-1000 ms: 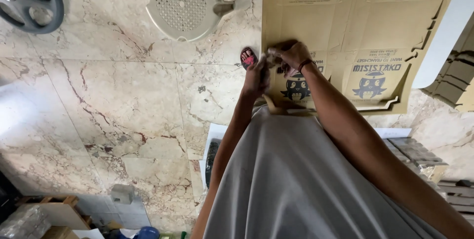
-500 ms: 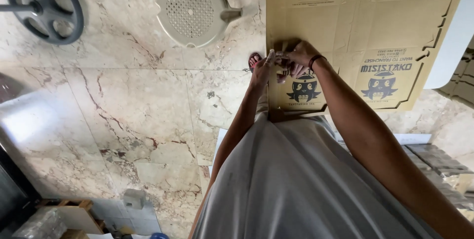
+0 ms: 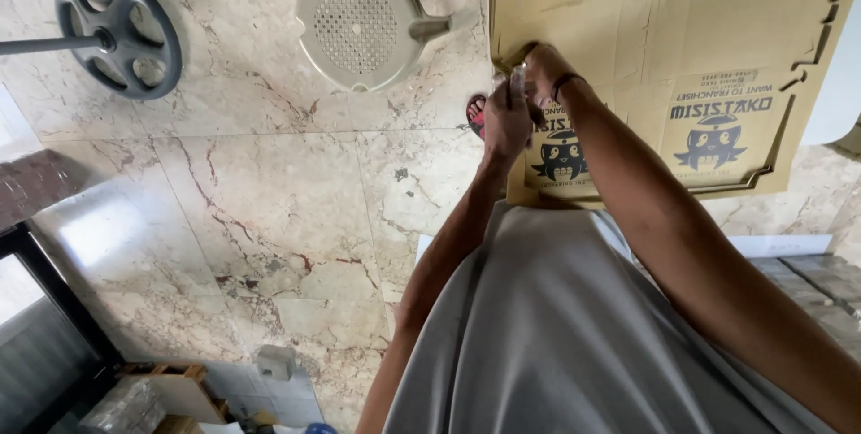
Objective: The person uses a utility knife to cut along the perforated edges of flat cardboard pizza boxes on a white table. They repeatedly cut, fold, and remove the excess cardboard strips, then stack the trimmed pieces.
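Presently we have both hands, left hand [image 3: 505, 120] and right hand [image 3: 544, 68], closed on the edge of the flat cardboard sheet [image 3: 708, 57], near the perforated plastic stool [image 3: 359, 21] on the marble floor [image 3: 269, 201].

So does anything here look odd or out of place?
Nothing is spilled or broken. The flattened cardboard sheet lies slightly askew on the marble floor, and both hands, left and right, meet at its near-left corner.
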